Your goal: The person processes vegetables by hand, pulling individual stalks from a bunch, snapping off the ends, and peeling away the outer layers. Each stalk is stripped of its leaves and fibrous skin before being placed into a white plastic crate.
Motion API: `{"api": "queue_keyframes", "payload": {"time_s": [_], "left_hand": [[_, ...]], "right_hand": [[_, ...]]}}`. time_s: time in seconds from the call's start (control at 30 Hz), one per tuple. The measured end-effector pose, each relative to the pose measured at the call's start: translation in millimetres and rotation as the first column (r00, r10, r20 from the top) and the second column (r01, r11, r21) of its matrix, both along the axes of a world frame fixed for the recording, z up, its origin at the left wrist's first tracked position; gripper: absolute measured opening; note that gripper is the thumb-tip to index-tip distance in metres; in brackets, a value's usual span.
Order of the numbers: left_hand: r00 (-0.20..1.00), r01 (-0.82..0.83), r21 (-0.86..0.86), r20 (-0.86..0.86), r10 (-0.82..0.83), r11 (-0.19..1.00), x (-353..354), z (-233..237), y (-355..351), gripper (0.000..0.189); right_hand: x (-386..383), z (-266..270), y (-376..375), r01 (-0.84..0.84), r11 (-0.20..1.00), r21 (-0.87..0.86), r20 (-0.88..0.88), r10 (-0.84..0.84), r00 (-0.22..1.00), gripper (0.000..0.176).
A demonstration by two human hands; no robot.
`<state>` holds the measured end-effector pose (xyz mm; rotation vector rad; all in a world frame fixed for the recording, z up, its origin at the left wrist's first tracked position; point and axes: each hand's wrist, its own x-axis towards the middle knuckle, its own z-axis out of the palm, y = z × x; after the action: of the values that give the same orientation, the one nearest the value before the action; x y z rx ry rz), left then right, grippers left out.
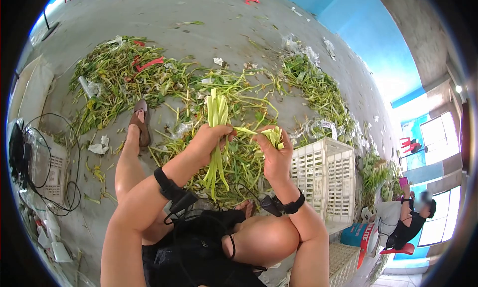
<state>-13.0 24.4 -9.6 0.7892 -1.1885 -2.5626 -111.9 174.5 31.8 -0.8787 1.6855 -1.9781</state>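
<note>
My left hand (pixel 213 138) is closed around a bunch of pale green vegetable stalks (pixel 217 110), which stand out above the fist and hang below it. To its right, my right hand (pixel 277 156) is closed on some pale green leaf pieces (pixel 273 135) that bulge out past the thumb. A thin light-green strand (pixel 245 130) runs between the two hands. Beneath both hands lies a loose heap of green stems and leaves (pixel 239 157) on the floor. Each wrist wears a black strap with a small device.
A white plastic crate (pixel 339 180) stands just right of my right hand. More piles of stems (pixel 119 80) with plastic scraps spread over the grey floor (pixel 199 13). Black cables (pixel 74 187) loop at the left. At the far right, a person (pixel 411 222) sits near a blue-and-red bag (pixel 359 235).
</note>
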Motion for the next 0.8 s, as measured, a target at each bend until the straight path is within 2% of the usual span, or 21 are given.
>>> {"api": "queue_keyframes", "payload": {"time_s": [0.13, 0.17, 0.27, 0.3, 0.4, 0.43, 0.53, 0.73, 0.8], "left_hand": [[0.991, -0.101, 0.037, 0.091, 0.098, 0.994, -2.7, -4.4, -8.7, 0.013], [0.980, -0.103, 0.006, 0.171, 0.101, 0.995, 0.0, -3.7, -17.3, 0.014], [0.999, -0.034, 0.005, 0.005, 0.034, 0.999, 7.0, 2.7, -22.8, 0.012], [1.000, -0.016, 0.003, -0.007, 0.016, 1.000, 8.5, 8.0, -20.3, 0.013], [0.991, 0.135, -0.283, 0.032, -0.131, 0.950, 12.3, 21.0, -10.6, 0.018], [0.982, 0.170, -0.278, -0.031, -0.186, 0.945, 12.3, 15.0, -8.9, 0.025], [0.977, 0.193, -0.261, -0.033, -0.208, 0.946, 11.8, 12.7, -2.6, 0.022], [0.979, 0.188, -0.359, -0.003, -0.202, 0.914, 10.5, 12.1, 0.6, 0.019], [0.983, 0.180, -0.440, 0.048, -0.177, 0.880, 11.6, 17.7, 1.7, 0.019]], "right_hand": [[2.6, 11.0, 2.7, 0.037, 0.999, 0.003, -0.080, -0.037, 0.996, 0.013], [3.8, 19.0, 4.7, 0.046, 0.994, -0.099, -0.044, -0.050, 0.998, 0.014], [-0.2, 27.4, 12.3, 0.026, 0.995, -0.096, -0.030, -0.029, 0.999, 0.015], [0.6, 26.1, 10.1, 0.010, 1.000, -0.029, -0.004, -0.010, 1.000, 0.015], [-4.4, 15.5, 7.5, -0.093, 0.981, 0.168, 0.180, 0.062, 0.982, 0.017], [-3.3, 15.4, 5.0, -0.126, 0.975, 0.181, 0.245, 0.080, 0.966, 0.020], [-3.3, 11.1, 3.3, -0.151, 0.968, 0.200, 0.255, 0.097, 0.962, 0.022], [-2.0, 9.9, -2.7, -0.096, 0.961, 0.258, 0.254, 0.028, 0.967, 0.022], [-2.2, 6.4, -4.7, -0.081, 0.969, 0.232, 0.263, 0.018, 0.965, 0.023]]}}
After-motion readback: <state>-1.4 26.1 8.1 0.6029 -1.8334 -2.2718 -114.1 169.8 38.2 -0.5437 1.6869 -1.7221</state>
